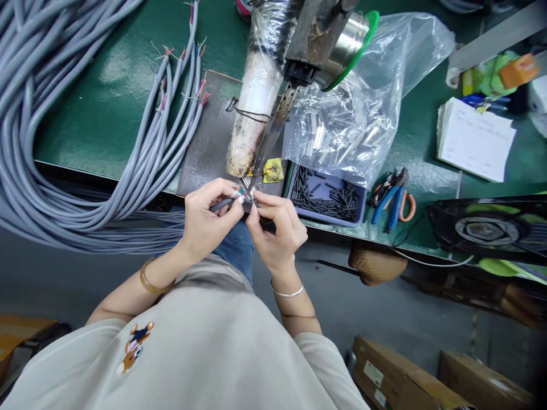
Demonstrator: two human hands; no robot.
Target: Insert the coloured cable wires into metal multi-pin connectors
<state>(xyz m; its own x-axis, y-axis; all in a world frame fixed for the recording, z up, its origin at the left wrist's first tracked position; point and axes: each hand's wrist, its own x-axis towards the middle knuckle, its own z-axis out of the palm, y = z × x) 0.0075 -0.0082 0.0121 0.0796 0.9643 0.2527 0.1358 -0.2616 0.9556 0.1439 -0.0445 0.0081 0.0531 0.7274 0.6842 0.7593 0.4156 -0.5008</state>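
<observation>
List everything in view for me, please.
Metal part: one, silvery, centre.
Held cable: one, grey, beside metal part.
Worktable: one, green, top half.
Cables: many, grey, left.
Plate: one, dark grey, centre.
Wrapped tube: one, mostly white, over plate.
Pointed tool: one, grey, tip near metal part.
Spool: one, silvery, green-rimmed, top centre.
Bag: one, clear, right of centre.
Tray: one, purple, below bag.
Small pieces: many, black, in tray.
Hand tools: at least two, blue, orange, right of tray.
Papers: one stack, white, right.
Fan: one, black, far right.
Boxes: two, brown, lower right.
Left hand: one, bare, on held cable.
Right hand: one, bare, by metal part.
</observation>
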